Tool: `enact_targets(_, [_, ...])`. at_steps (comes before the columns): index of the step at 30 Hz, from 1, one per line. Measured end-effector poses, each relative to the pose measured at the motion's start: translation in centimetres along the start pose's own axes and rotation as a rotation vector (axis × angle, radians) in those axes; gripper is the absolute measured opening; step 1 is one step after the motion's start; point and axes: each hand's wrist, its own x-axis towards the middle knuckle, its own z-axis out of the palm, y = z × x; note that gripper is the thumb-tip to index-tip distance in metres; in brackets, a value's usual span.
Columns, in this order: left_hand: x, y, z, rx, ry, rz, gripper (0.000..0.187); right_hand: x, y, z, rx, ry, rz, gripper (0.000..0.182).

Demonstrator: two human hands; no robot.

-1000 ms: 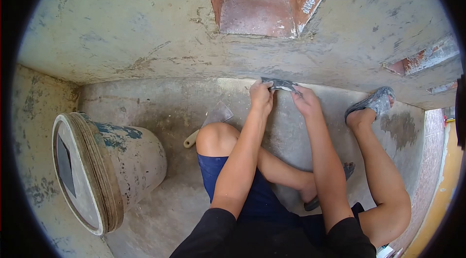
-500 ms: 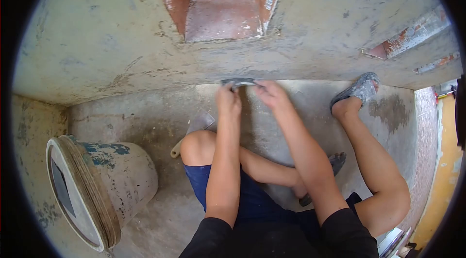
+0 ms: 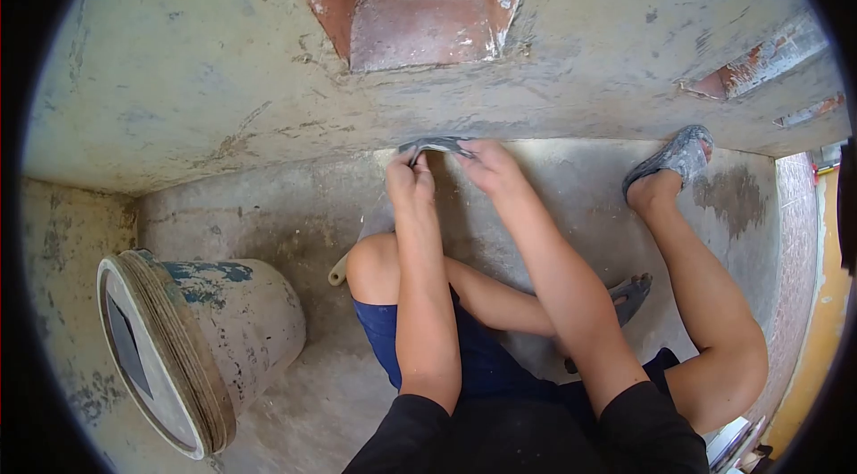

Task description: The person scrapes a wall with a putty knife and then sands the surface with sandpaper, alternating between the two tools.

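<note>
A dark grey, flexible-looking strip [image 3: 439, 145] stretches between my hands at the foot of the wall, bowed upward in the middle; I cannot tell what kind of thing it is. My left hand [image 3: 411, 181] pinches its left end, fingers closed. At the other end, my right hand [image 3: 488, 167] grips it between thumb and fingers. Beside my bent left knee lies a scraper [image 3: 337, 272], its pale handle showing and its blade partly hidden behind the knee.
A paint-stained bucket [image 3: 245, 322] lies tilted on the concrete floor at left, its lid toward me. The plastered wall [image 3: 223, 90] ahead has a recessed opening with a reddish sill [image 3: 420, 28]. My sandalled foot [image 3: 674, 162] rests near the wall at right.
The strip now shows bowed between my hands, where it looked flatter and blurred before. My hands stay close to the wall base. The whole view has shifted slightly.
</note>
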Motion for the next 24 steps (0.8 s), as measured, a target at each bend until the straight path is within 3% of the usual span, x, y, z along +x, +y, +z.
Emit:
enact_targets(2, [0.2,0.0,-0.4,0.022,0.008,0.023,0.014,-1.0,0.4,2.2,0.1,0.103,0.007,0.029])
enact_targets(5, [-0.4,-3.3,-0.6,0.067,-0.003,0.013,0.014,-1.3,-0.8,-0.1,0.079,0.199,-0.023,0.029])
enact_targets(6, [-1.9,-4.4,0.1,0.137,-0.116,0.042,0.022,-1.4,-1.8,-1.5,0.078,0.197,-0.022,0.029])
enact_targets(9, [-3.3,-6.0,0.8,0.066,-0.136,-0.014,0.03,-2.0,-3.1,-4.2,0.119,0.256,-0.037,0.028])
enact_targets(16, [-1.4,-3.1,-0.4,-0.073,-0.092,-0.047,0.032,-0.9,-0.4,-2.3,0.07,0.074,-0.055,0.024])
enact_targets(18, [-1.1,-3.0,-0.6,0.008,-0.085,0.028,0.019,-0.7,-0.4,-2.5,0.07,0.014,-0.024,0.023])
enact_targets(24, [-3.5,-6.3,0.1,0.134,-0.201,-0.05,0.042,-3.0,-3.3,-5.5,-0.009,0.205,-0.062,0.02])
